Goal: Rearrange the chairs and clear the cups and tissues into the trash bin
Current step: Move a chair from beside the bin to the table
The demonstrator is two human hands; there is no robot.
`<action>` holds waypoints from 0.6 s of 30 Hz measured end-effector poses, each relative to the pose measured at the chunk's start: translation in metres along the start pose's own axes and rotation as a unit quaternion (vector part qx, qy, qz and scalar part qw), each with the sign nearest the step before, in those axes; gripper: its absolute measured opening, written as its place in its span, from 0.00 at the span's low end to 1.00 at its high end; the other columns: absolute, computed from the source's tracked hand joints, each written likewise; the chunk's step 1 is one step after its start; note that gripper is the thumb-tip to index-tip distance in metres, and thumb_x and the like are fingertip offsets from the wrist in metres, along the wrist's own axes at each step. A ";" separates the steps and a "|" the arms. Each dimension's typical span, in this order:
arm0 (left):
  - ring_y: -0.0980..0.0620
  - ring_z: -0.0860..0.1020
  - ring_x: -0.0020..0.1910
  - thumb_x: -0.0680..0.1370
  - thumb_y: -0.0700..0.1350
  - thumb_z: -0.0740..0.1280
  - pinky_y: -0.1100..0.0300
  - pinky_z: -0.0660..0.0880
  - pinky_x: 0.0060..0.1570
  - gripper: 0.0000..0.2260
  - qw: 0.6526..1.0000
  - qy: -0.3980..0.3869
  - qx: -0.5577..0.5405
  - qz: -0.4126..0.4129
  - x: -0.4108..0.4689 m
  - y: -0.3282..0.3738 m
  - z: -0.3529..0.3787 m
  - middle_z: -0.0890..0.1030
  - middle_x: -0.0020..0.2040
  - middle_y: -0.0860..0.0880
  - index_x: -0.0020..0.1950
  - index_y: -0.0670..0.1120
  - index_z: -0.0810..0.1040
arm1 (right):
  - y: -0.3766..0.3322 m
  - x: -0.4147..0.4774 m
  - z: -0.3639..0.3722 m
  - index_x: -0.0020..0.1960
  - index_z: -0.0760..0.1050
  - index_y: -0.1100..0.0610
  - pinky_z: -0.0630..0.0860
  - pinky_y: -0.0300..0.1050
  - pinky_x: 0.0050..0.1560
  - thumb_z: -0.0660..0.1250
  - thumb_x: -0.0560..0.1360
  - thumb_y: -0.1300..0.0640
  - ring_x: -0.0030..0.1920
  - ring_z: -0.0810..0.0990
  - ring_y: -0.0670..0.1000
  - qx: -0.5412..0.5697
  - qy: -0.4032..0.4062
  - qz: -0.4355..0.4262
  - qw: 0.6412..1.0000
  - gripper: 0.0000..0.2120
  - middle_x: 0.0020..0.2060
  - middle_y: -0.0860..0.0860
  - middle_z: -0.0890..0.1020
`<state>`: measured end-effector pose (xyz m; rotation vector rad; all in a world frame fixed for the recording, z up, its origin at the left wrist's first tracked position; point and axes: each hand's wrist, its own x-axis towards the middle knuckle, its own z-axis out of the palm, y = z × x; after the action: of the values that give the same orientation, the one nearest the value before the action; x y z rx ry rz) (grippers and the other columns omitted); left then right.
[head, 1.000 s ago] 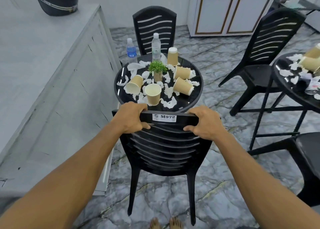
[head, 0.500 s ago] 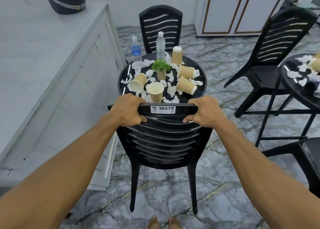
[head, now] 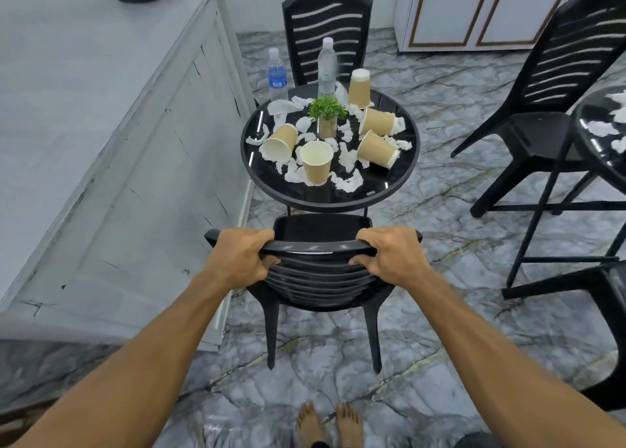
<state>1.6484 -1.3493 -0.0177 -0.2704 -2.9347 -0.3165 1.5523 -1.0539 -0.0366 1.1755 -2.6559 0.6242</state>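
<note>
A black plastic chair [head: 318, 278] stands right in front of me, its seat pointing at a round black table [head: 399, 183]. My left hand [head: 238, 258] grips the left end of the chair's top rail. My right hand [head: 393, 258] grips the right end. Several brown paper cups lie or stand on the table, among them an upright cup [head: 316, 163] near the front and a tipped cup [head: 279, 143] at the left. Crumpled white tissues [head: 347, 182] are scattered between them. No trash bin is in view.
A small potted plant [head: 328, 115] and two water bottles [head: 327, 68] stand on the table. A second chair [head: 327, 34] faces me beyond it. A grey counter [head: 101, 126] runs along the left. Another chair [head: 548, 109] and a littered second table [head: 606, 126] are at the right.
The chair has come back toward me, away from the table, and its seat now shows below the table's edge. Both hands keep their grip on the top rail.
</note>
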 end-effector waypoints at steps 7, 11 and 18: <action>0.47 0.73 0.25 0.62 0.46 0.80 0.57 0.70 0.23 0.17 1.000 0.017 0.005 0.021 -0.002 0.019 0.016 0.74 0.28 0.51 0.37 0.46 0.72 | 0.013 -0.022 -0.003 0.37 0.77 0.55 0.70 0.42 0.26 0.83 0.59 0.47 0.29 0.77 0.51 0.001 0.041 0.004 0.999 0.18 0.28 0.46 0.76; 0.47 0.72 0.25 0.61 0.46 0.81 0.58 0.68 0.23 0.18 1.000 0.002 0.018 0.018 -0.028 0.028 0.035 0.73 0.27 0.51 0.36 0.46 0.71 | 0.009 -0.051 0.016 0.39 0.78 0.53 0.72 0.44 0.26 0.81 0.63 0.45 0.30 0.77 0.50 -0.010 0.030 -0.009 0.999 0.16 0.30 0.45 0.78; 0.46 0.71 0.24 0.63 0.45 0.79 0.62 0.61 0.26 0.17 0.999 -0.008 0.034 -0.005 -0.063 0.046 0.046 0.72 0.27 0.51 0.34 0.46 0.69 | -0.006 -0.081 0.019 0.37 0.76 0.51 0.61 0.38 0.26 0.80 0.63 0.45 0.28 0.75 0.49 -0.055 -0.029 0.005 0.998 0.15 0.28 0.44 0.76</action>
<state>1.7111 -1.3047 -0.0653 -0.2498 -2.9569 -0.2157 1.6118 -1.0123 -0.0771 1.1677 -2.7056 0.4452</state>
